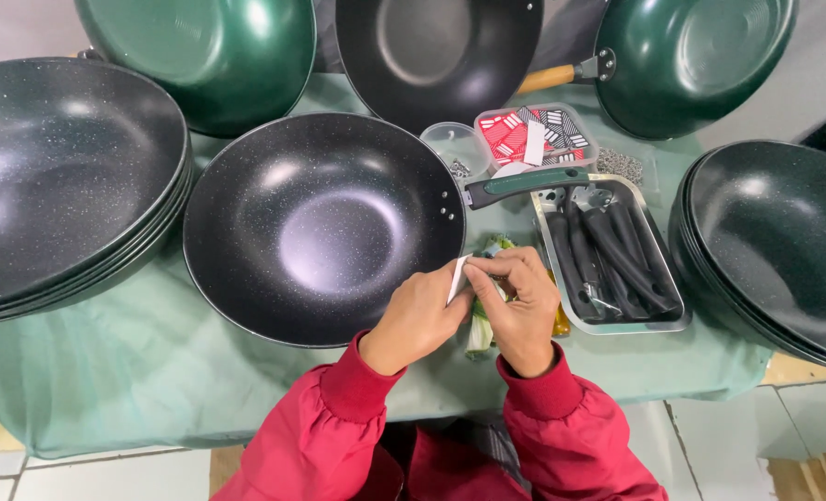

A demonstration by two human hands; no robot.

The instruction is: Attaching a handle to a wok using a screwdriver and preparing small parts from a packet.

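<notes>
My left hand (415, 317) and my right hand (522, 304) meet over the near edge of the table, both pinching a small white slip of paper (456, 278) between their fingertips. Just behind them lies a black speckled wok (320, 227) with a dark green handle (529, 183) pointing right. Under my right hand something green and yellow (480, 332) lies on the cloth, mostly hidden. Both arms wear red sleeves.
A steel tray (677, 320) of black handles sits at the right, with a clear box of red and white stickers (535, 137) behind it. Stacked black woks stand far left (60, 176) and far right (774, 241). Green woks (199, 56) line the back on the green cloth (153, 371).
</notes>
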